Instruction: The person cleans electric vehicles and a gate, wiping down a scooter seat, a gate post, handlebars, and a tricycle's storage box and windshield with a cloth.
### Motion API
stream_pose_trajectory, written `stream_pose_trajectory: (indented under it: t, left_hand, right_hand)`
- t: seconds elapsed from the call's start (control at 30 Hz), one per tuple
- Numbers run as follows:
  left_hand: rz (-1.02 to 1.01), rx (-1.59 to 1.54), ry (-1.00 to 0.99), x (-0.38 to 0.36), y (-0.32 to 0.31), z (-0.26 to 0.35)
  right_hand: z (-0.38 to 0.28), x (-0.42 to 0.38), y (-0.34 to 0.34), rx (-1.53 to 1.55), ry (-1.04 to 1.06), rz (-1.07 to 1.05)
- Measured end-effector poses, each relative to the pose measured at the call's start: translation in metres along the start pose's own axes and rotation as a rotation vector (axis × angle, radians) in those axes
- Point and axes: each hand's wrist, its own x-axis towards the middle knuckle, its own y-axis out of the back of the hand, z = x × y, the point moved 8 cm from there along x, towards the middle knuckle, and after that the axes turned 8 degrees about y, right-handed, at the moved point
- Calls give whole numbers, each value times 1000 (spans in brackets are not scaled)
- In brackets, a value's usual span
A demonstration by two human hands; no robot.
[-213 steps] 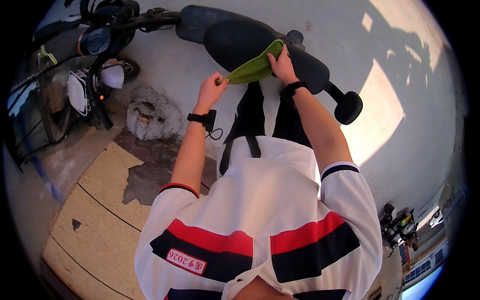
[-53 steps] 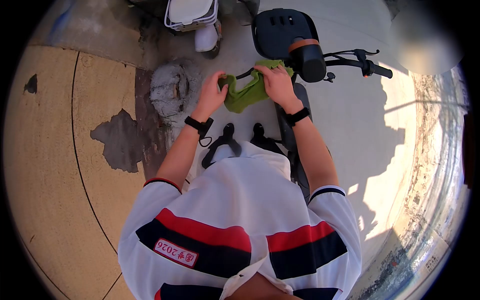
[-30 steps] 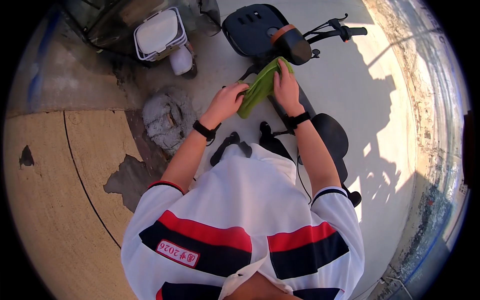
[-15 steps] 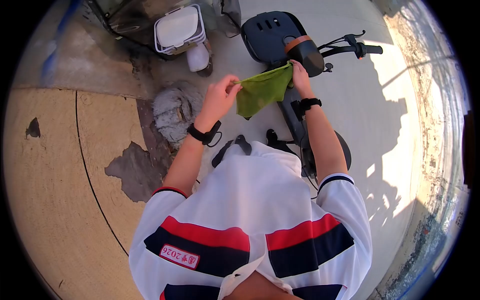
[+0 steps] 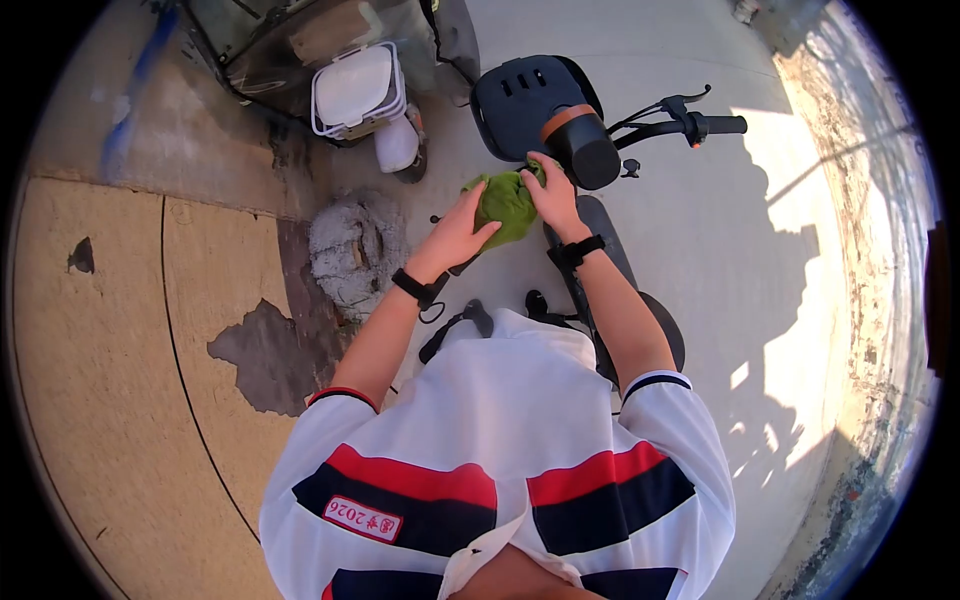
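A green cloth (image 5: 508,208) hangs bunched between my two hands, just in front of an electric scooter. My left hand (image 5: 458,232) grips its left side, thumb toward the cloth's lower part. On the opposite side, my right hand (image 5: 552,203) is closed on the cloth's upper right corner, close beneath the scooter's dark rounded cylinder with an orange band (image 5: 584,150). The dark basket (image 5: 530,105) of the scooter lies just beyond my right hand. Parts of the scooter behind the cloth and my forearm are hidden.
The scooter's handlebar (image 5: 715,125) sticks out to the right, and its dark seat (image 5: 655,325) lies beside my right forearm. At the upper left stand a white lidded bucket (image 5: 355,90) and a dark-framed cover (image 5: 300,50). A rough grey lump (image 5: 352,250) sits on the ground nearby.
The cloth was stretched out between my hands and is now gathered. My hands have come closer together and lower, the left moving right and the right moving left.
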Motion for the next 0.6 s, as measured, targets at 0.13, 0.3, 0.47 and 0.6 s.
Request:
stream_pose_trajectory:
  t: [0.13,0.3,0.47,0.6]
  left_hand:
    - [-57,57,-9,9,-5,4]
    - [-108,28,-50,17,-5,2]
    - [-114,64,-70,8,-9,5]
    - [-129,100,-86,-6,-6,17]
  right_hand:
    - [-43,-1,-8,-131,313,-173]
    - [-52,-2,-5,-102,460,-183]
    - [-21,4,-4,-22,193,-133]
    - [26,9,-8,214,-47,-102]
